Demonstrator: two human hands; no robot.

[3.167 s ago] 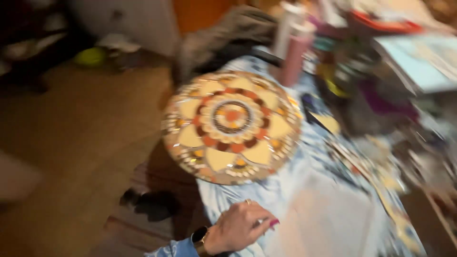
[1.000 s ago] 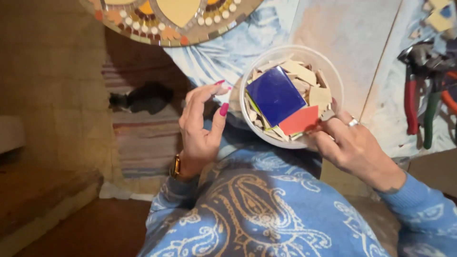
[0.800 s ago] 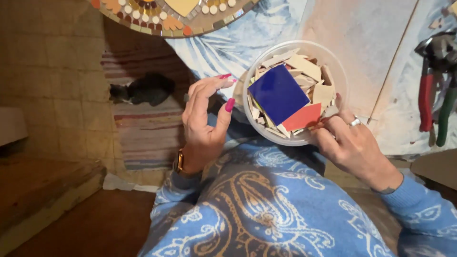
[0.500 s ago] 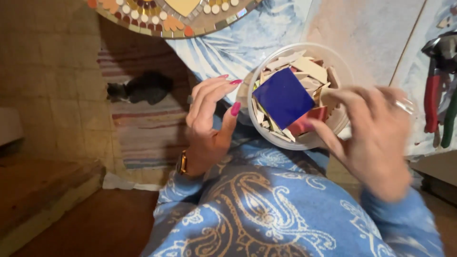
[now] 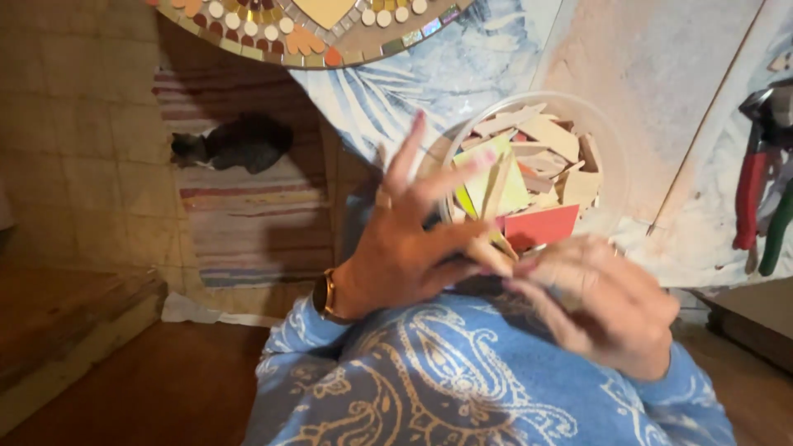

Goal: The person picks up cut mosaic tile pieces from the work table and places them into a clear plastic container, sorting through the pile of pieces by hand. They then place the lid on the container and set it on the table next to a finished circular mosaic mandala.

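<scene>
The left hand (image 5: 405, 248) is spread wide, fingers fanned and pointing up and away, its fingertips lying across the near left rim of a round clear plastic tub (image 5: 613, 177) filled with broken ceramic tile pieces; it grips nothing that can be made out. The right hand (image 5: 607, 306) sits just beside it to the right, below the tub's near edge, fingers curled and blurred, so whether it pinches a piece cannot be told. Between the two hands' fingertips lies a thin beige tile sliver (image 5: 487, 252). Inside the tub, just beyond the left fingers, stands a pale yellow-green tile shard (image 5: 516, 186), with a flat red tile piece (image 5: 545, 225) right above the right hand and tan pieces (image 5: 557, 136) farther back. The tub rests on a surface covered by a blue-and-white patterned cloth (image 5: 438, 78). Far beyond the left hand is the edge of a round mosaic panel (image 5: 273, 33). Well to the right of the right hand lie red-handled and green-handled pliers (image 5: 752, 198).
</scene>
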